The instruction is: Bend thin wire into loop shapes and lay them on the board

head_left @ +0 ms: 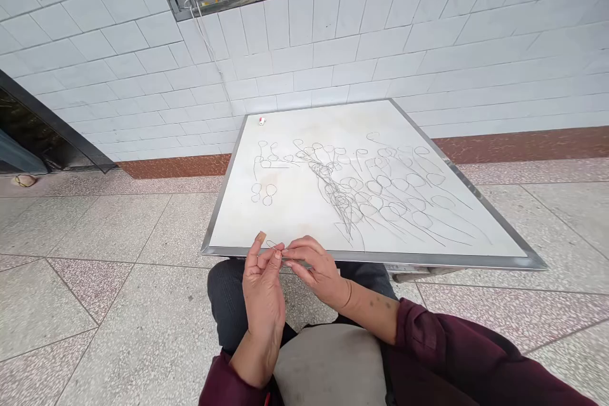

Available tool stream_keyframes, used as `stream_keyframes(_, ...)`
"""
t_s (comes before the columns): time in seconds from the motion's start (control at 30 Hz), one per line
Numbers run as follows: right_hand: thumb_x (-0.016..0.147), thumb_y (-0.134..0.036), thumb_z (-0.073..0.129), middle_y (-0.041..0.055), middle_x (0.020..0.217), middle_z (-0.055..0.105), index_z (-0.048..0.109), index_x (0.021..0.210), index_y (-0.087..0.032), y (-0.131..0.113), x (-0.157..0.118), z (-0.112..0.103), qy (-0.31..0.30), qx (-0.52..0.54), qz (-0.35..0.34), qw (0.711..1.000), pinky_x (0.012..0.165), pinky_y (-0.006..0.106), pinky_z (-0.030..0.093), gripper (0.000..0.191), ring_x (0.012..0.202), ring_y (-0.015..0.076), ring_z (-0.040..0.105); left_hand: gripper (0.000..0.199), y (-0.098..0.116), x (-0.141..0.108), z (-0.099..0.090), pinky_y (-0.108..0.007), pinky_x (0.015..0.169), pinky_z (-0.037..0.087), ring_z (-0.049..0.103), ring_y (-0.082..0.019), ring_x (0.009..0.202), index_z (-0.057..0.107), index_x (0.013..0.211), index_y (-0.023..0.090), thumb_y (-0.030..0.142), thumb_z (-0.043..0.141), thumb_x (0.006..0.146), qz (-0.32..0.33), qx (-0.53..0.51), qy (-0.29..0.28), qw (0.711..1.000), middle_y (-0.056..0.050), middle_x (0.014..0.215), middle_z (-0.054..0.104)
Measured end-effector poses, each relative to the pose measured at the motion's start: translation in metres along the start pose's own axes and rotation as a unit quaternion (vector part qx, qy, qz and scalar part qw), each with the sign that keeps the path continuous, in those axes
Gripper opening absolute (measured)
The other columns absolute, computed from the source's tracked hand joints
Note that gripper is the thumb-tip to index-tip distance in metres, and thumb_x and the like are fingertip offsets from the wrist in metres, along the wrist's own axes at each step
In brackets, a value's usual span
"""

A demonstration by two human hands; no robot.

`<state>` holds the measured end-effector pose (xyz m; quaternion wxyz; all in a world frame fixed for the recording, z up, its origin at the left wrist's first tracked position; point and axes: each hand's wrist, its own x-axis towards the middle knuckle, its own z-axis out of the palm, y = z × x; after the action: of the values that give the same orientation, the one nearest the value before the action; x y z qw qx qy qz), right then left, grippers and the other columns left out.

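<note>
My left hand (264, 285) and my right hand (316, 266) meet just at the near edge of a white table (285, 225). Between their fingertips is a thin dark wire (271, 243), with a small bent part showing above the left fingers. The left thumb and fingers pinch it, and the right fingertips close on it from the right side. A bandage-like tan wrap (261, 236) covers one left fingertip. Many looped wires (373, 209) with long tails lie spread over the middle and right of the table. How the held wire is shaped inside the fingers is hidden.
Several figure-eight and ring-shaped wires (269, 195) lie at the table's left. A small white and red item (262, 121) sits at its far left corner. The metal table rim (380, 257) runs before my knees. Behind stands a tiled wall (328, 57) with a barred window.
</note>
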<state>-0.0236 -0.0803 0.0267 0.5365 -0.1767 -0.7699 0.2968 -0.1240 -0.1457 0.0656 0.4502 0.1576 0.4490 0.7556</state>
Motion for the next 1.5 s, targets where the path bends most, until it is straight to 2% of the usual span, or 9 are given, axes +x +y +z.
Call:
stream_keyframes(0.33,0.093,-0.019,0.051,0.0088,0.099,0.062,0.059,0.121,-0.023,-0.006,0.001,-0.001,-0.032,0.02,-0.043,0.998,0.072,0.033,0.055,0.029,0.088,0.0181,0.059,0.052,0.013,0.001,0.0,-0.025,0.088,0.045,0.063,-0.012,0.091,0.057,0.123,0.025,0.017,0.074,0.075,0.024,-0.022,-0.009,0.999,0.001,0.083,0.067)
stream_keyframes(0.47,0.094,-0.023,0.05,0.0059,0.092,0.062,0.064,0.111,-0.026,-0.014,0.001,0.006,0.006,0.107,0.071,0.992,0.067,0.032,0.054,0.022,0.079,0.0169,0.059,0.054,0.018,0.0,0.003,-0.023,0.081,0.046,0.062,-0.014,0.098,0.057,0.124,0.026,0.015,0.074,0.074,0.017,-0.031,-0.018,0.999,0.001,0.085,0.067)
stream_keyframes(0.6,0.095,-0.029,0.049,0.0042,0.094,0.056,0.065,0.107,-0.027,-0.023,0.003,0.015,0.029,0.231,0.189,0.954,0.054,0.026,0.051,0.02,0.062,0.0106,0.054,0.055,0.019,0.005,0.004,-0.022,0.078,0.047,0.063,-0.015,0.099,0.057,0.124,0.029,0.017,0.075,0.073,0.025,-0.042,-0.023,0.999,-0.001,0.093,0.069)
stream_keyframes(0.73,0.095,-0.034,0.048,0.0052,0.099,0.053,0.064,0.113,-0.028,-0.024,0.004,0.017,0.009,0.251,0.191,0.949,0.055,0.027,0.052,0.025,0.062,0.0099,0.054,0.056,0.021,0.01,0.002,-0.021,0.077,0.047,0.065,-0.011,0.086,0.058,0.124,0.03,0.016,0.075,0.073,0.041,-0.045,-0.015,0.998,0.0,0.091,0.07)
stream_keyframes(0.9,0.096,-0.032,0.047,0.006,0.102,0.055,0.065,0.115,-0.029,-0.026,0.004,0.014,0.034,0.297,0.189,0.935,0.054,0.028,0.053,0.027,0.064,0.0107,0.057,0.055,0.025,0.01,0.002,-0.019,0.071,0.046,0.064,-0.01,0.082,0.058,0.123,0.028,0.015,0.076,0.072,0.055,-0.037,0.01,0.998,-0.001,0.091,0.07)
stream_keyframes(1.1,0.091,-0.039,0.054,0.0082,0.104,0.068,0.064,0.115,-0.025,-0.04,0.011,0.011,0.06,0.389,0.267,0.88,0.058,0.029,0.055,0.029,0.075,0.0155,0.062,0.052,0.032,0.007,0.005,-0.018,0.068,0.046,0.064,-0.01,0.08,0.059,0.12,0.025,0.016,0.076,0.072,0.044,-0.038,0.018,0.998,-0.002,0.093,0.07)
stream_keyframes(1.2,0.09,-0.037,0.056,0.0075,0.101,0.07,0.062,0.117,-0.025,-0.043,0.016,0.008,0.059,0.41,0.298,0.86,0.059,0.027,0.056,0.03,0.076,0.015,0.064,0.05,0.036,0.004,0.006,-0.02,0.067,0.049,0.065,-0.014,0.087,0.059,0.118,0.026,0.017,0.076,0.072,0.063,-0.025,0.02,0.997,-0.001,0.089,0.068)
stream_keyframes(1.3,0.091,-0.036,0.056,0.006,0.096,0.071,0.059,0.116,-0.024,-0.043,0.018,0.005,0.04,0.412,0.314,0.855,0.059,0.026,0.055,0.028,0.072,0.0134,0.064,0.049,0.04,0.001,0.007,-0.022,0.064,0.051,0.066,-0.018,0.091,0.057,0.119,0.028,0.019,0.075,0.073,0.089,-0.013,0.005,0.996,0.001,0.083,0.066)
stream_keyframes(1.5,0.091,-0.039,0.055,0.0027,0.083,0.069,0.061,0.097,-0.022,-0.043,0.021,-0.004,0.021,0.383,0.316,0.868,0.057,0.027,0.052,0.019,0.062,0.0117,0.06,0.051,0.047,-0.005,0.005,-0.02,0.058,0.044,0.064,-0.012,0.071,0.051,0.125,0.025,0.019,0.071,0.078,0.117,0.067,-0.034,0.99,-0.002,0.083,0.071)
